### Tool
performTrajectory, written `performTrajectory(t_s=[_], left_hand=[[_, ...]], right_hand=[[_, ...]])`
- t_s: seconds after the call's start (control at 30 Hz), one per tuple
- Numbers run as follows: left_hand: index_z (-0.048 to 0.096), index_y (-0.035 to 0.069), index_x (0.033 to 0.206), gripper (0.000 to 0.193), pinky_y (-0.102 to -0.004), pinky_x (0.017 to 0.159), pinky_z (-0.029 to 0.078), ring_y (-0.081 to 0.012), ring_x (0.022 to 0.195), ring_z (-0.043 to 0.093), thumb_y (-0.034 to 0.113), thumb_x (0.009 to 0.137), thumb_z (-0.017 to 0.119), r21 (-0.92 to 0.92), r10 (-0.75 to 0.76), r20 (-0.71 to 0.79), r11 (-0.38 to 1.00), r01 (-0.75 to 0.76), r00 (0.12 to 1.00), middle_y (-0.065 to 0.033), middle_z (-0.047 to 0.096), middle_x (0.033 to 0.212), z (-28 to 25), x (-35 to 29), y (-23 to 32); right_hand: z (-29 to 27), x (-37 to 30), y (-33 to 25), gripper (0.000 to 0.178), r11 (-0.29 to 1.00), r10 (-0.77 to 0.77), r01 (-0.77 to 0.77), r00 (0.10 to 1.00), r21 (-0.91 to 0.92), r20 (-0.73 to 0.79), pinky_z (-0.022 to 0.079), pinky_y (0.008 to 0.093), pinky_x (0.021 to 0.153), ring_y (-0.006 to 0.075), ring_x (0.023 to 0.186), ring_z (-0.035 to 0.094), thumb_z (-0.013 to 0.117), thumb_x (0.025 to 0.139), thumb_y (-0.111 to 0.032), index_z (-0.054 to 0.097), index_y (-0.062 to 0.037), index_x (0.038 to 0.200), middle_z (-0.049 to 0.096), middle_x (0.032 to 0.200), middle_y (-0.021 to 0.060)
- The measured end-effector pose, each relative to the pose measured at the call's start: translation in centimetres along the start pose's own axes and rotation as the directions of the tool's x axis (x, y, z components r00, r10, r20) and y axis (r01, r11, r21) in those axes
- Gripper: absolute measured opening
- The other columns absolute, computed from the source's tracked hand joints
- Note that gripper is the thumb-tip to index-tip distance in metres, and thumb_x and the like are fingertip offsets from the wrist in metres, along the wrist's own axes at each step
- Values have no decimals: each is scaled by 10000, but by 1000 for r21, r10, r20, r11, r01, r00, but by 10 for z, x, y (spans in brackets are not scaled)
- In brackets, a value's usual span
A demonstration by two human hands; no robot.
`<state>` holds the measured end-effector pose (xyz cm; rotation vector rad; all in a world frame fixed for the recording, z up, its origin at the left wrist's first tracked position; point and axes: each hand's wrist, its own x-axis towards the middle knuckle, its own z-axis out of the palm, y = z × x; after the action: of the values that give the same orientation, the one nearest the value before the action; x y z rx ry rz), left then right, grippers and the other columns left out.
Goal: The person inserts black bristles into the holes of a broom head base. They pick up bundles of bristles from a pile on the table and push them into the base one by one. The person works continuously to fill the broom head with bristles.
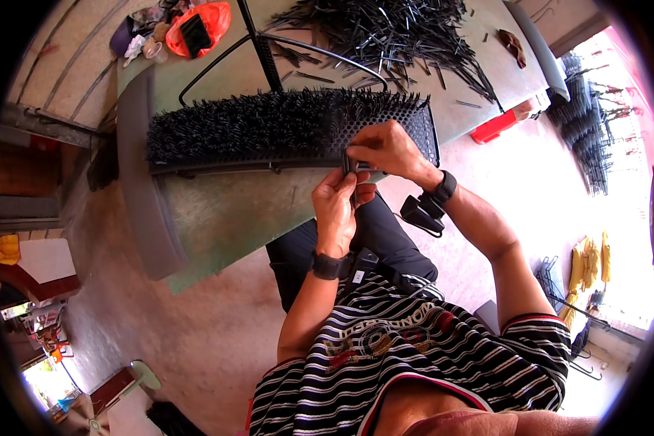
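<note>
My left hand [334, 207] is closed around a small bundle of slim black strips [349, 163], which stands upright between thumb and fingers. Just above it, my right hand [387, 147] pinches at the bundle's upper end; whether a single strip is between its fingertips I cannot make out. Both hands are at the near edge of a curved black perforated panel [407, 120] on the table. Dense black tufts [240, 127] cover the panel's left and middle, while its holes show bare on the right. A black metal frame [265, 62] rises behind it.
A heap of loose black strips [385, 33] lies on the green table [225, 225]. Back left is an orange plastic bag [214, 25] with a dark phone-like thing on it. Brown glasses [512, 48] lie far right. Stacked black pieces [581, 123] stand beyond the table.
</note>
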<state>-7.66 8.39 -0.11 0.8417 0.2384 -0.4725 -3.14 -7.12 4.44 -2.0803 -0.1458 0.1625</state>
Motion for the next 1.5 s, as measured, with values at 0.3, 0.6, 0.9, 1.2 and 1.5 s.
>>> performTrajectory(t_s=[0.3,0.6,0.9,1.2,1.5], left_hand=[[584,-3,1062,195,-357,661,553,-264,779,659,92,913,499,-7,-77,-106,997,77,991,-134,647,926,-3,2,-5],[574,44,1092,212,-333,692,512,-245,843,655,137,920,491,35,-134,-101,990,138,986,-140,651,972,-5,0,1],[581,58,1048,173,-315,696,508,-193,846,628,118,900,515,-108,-201,-50,975,195,978,-71,645,936,-10,5,2],[608,67,1003,144,-283,668,492,-124,845,591,118,893,530,-240,-300,124,916,322,946,-12,622,941,6,15,-26],[546,138,1129,332,-370,827,440,-221,1008,595,388,920,484,2,-371,74,928,372,926,-124,637,1062,38,2,-14]], right_hand=[[-13,13,0,143,948,-314,284,776,-141,-547,516,250,559,172,686,678,553,866,-21,512,18,998,650,766,127],[-11,27,22,132,826,-482,294,812,-481,-330,495,355,555,278,662,633,583,830,-69,540,-17,943,600,742,137],[-14,-17,-16,310,522,-645,718,685,-459,338,521,327,590,263,832,598,631,692,-79,575,-49,996,556,1002,123],[-6,-55,28,305,180,-856,786,421,-592,300,500,310,604,273,874,583,635,595,-140,608,-1,865,548,937,147],[-53,-56,26,217,833,-552,471,749,-291,-366,501,294,626,209,751,613,678,693,14,653,-31,904,638,860,71]])
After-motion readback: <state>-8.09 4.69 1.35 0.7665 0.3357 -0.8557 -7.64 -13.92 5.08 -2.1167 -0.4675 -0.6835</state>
